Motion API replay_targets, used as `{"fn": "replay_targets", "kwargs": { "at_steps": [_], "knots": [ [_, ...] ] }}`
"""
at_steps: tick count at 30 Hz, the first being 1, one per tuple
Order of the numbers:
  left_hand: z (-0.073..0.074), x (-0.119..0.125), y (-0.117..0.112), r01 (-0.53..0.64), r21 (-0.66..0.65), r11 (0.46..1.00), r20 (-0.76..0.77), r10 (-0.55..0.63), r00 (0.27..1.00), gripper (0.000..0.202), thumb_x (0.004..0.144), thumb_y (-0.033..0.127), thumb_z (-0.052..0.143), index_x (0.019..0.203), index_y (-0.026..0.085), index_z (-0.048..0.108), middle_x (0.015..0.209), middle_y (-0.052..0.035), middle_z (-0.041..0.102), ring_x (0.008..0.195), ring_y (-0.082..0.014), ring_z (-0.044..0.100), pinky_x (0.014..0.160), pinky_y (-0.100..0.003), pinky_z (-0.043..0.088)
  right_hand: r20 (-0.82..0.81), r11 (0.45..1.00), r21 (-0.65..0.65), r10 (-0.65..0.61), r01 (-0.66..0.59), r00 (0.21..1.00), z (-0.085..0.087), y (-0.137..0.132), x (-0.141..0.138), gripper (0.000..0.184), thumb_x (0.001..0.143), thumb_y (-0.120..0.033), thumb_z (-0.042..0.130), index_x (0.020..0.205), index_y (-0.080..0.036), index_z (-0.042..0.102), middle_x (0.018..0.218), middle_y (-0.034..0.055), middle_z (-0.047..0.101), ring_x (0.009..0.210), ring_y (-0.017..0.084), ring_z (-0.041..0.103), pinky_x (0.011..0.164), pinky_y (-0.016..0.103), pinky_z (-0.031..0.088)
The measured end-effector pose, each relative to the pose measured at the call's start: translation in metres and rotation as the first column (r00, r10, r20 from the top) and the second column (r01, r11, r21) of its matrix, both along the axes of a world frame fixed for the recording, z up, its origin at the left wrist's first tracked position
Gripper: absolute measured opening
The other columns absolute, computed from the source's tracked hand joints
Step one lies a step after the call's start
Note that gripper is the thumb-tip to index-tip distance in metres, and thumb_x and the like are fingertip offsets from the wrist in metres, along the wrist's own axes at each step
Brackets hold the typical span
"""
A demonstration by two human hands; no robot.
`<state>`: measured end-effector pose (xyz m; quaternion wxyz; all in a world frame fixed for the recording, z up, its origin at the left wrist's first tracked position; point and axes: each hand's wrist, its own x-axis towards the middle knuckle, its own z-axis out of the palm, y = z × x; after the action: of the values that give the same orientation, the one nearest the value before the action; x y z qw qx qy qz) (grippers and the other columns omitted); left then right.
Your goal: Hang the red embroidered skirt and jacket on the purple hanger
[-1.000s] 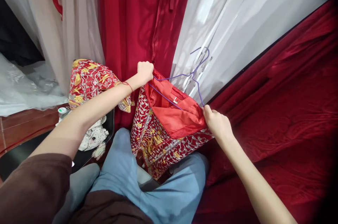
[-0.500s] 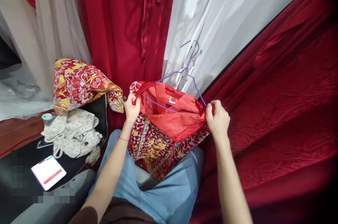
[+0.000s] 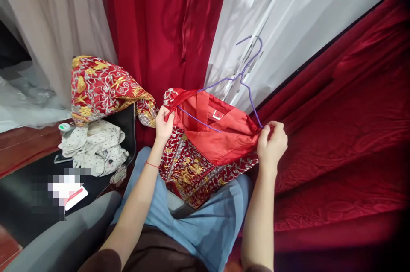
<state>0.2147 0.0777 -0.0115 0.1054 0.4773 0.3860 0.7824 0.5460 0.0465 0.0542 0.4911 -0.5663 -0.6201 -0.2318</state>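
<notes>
A red garment with silver and gold embroidery (image 3: 192, 169) rests on my lap, its plain red lining turned outward at the top. A thin purple wire hanger (image 3: 243, 75) sits inside its top opening, hook pointing up. My left hand (image 3: 164, 121) pinches the garment's left top corner by the hanger's end. My right hand (image 3: 272, 141) grips the right top corner where the hanger's other end meets the cloth. Both hands are closed on the fabric.
A second embroidered red piece (image 3: 99, 86) lies draped at the left over a black table (image 3: 25, 186). On that table are a spotted white cloth bag (image 3: 94, 146) and a phone (image 3: 72, 191). Red drapes (image 3: 160, 24) and white fabric (image 3: 288, 11) hang behind; red cloth (image 3: 346, 127) spreads at the right.
My left hand came down and in from the raised left corner to a lower pinch on the garment. The right hand's grip shifted slightly right, and the hanger hook rose a little.
</notes>
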Motion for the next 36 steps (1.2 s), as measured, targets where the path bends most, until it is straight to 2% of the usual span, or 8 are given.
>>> {"fn": "replay_targets", "kwargs": {
  "at_steps": [9,15,23,26,29,32,34,36],
  "knots": [
    [-0.002,-0.009,-0.001,0.067,-0.046,0.997,0.02,-0.067,0.998,0.036,0.08,0.028,0.064,0.064,0.021,0.033,0.063,0.0053,0.033,0.06,-0.0104,0.034,0.06,-0.022,0.034,-0.118,0.999,-0.035,0.021,-0.025,0.993,0.0,0.002,0.001,0.03,0.085,-0.029,0.045,0.109,-0.017,0.058,0.103,0.0127,0.065,0.085,0.024,0.056,0.082,0.038,0.042],
    [-0.001,-0.01,-0.003,0.067,-0.047,0.997,0.023,-0.066,0.998,0.035,0.08,0.027,0.063,0.063,0.021,0.033,0.063,0.005,0.032,0.06,-0.0108,0.034,0.06,-0.023,0.034,-0.216,0.997,-0.006,0.07,-0.073,0.974,0.003,0.001,0.002,0.026,0.083,-0.027,0.048,0.097,-0.017,0.067,0.091,0.0091,0.069,0.081,0.022,0.06,0.084,0.038,0.047],
    [-0.009,0.001,-0.005,0.065,-0.021,0.998,0.021,-0.065,0.998,0.035,0.083,0.027,0.061,0.064,0.021,0.032,0.063,0.0049,0.034,0.06,-0.0111,0.035,0.06,-0.022,0.034,-0.529,0.895,0.099,0.417,-0.434,0.739,0.007,-0.002,0.033,0.032,0.083,-0.038,0.062,0.103,-0.017,0.073,0.108,0.0101,0.074,0.1,0.022,0.068,0.094,0.038,0.051],
    [-0.005,0.003,-0.004,0.051,-0.023,0.998,0.005,-0.051,0.999,0.035,0.084,0.029,0.059,0.065,0.022,0.032,0.063,0.0052,0.033,0.06,-0.0114,0.035,0.06,-0.023,0.034,-0.448,0.941,0.05,0.321,-0.335,0.834,0.015,-0.003,0.034,0.034,0.088,-0.037,0.055,0.106,-0.016,0.073,0.108,0.0127,0.075,0.099,0.024,0.069,0.094,0.038,0.051],
    [0.009,0.005,-0.009,-0.015,-0.088,0.996,-0.18,-0.001,0.984,0.032,0.085,0.027,0.055,0.067,0.023,0.029,0.061,0.0056,0.031,0.057,-0.0117,0.035,0.06,-0.024,0.033,-0.276,0.998,-0.038,0.046,-0.059,0.96,0.028,0.002,0.026,0.036,0.091,-0.034,0.049,0.106,-0.014,0.074,0.103,0.0157,0.075,0.088,0.025,0.07,0.086,0.038,0.05],
    [0.038,0.006,-0.016,-0.176,-0.194,0.965,-0.587,0.03,0.809,0.021,0.083,0.022,0.055,0.069,0.023,0.038,0.057,0.0055,0.038,0.052,-0.0124,0.038,0.057,-0.026,0.027,-0.196,0.984,-0.083,-0.169,0.155,0.966,0.036,0.009,0.02,0.036,0.093,-0.032,0.044,0.106,-0.015,0.073,0.099,0.0166,0.075,0.081,0.025,0.068,0.077,0.034,0.048],
    [0.064,0.011,-0.019,-0.237,-0.184,0.954,-0.8,-0.006,0.6,0.016,0.083,0.025,0.056,0.071,0.022,0.046,0.056,0.0042,0.046,0.051,-0.0136,0.044,0.057,-0.028,0.026,-0.2,0.98,-0.054,-0.2,0.193,0.959,0.037,0.014,0.02,0.036,0.094,-0.031,0.042,0.106,-0.015,0.072,0.098,0.0163,0.074,0.081,0.025,0.067,0.075,0.033,0.047],
    [0.093,0.024,-0.017,-0.181,-0.103,0.978,-0.895,-0.012,0.447,0.022,0.086,0.033,0.058,0.068,0.022,0.051,0.058,0.0021,0.053,0.054,-0.0151,0.05,0.057,-0.028,0.028,-0.197,0.985,-0.006,-0.169,0.171,0.966,0.035,0.018,0.021,0.034,0.094,-0.029,0.04,0.104,-0.014,0.07,0.099,0.016,0.073,0.083,0.024,0.066,0.076,0.032,0.047]
  ]
}}
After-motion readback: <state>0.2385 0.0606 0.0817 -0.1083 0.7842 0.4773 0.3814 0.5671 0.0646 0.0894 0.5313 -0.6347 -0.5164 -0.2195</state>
